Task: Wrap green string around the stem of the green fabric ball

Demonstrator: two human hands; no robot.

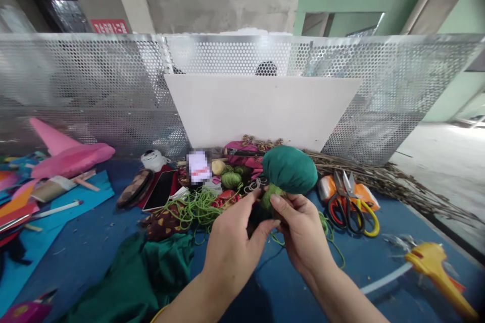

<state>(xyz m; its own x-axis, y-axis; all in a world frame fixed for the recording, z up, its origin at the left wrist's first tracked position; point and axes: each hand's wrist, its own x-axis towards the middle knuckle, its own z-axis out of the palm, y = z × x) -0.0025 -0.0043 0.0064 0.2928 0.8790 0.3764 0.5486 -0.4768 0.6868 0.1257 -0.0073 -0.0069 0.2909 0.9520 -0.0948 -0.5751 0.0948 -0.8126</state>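
Observation:
Near the centre, my right hand (305, 229) pinches a small bundle of green yarn (271, 194) between thumb and fingers. My left hand (233, 237) curls round the bundle's lower left side, its thumb reaching toward the right hand; some of its fingers are hidden. Just above the bundle is a dark green stuffed fabric ball (290, 169); whether the two are joined I cannot tell. A loose light green strand (337, 250) trails to the right of my right hand. To the left lies a tangle of bright green yarn (197, 207).
Scissors (346, 202) with black and yellow handles lie at right, near a yellow glue gun (430, 260). Dark green cloth (140, 272) spreads at front left. Behind stand a white board (261, 108) and perforated metal panel (94, 81). Dry twigs (405, 192) lie at right.

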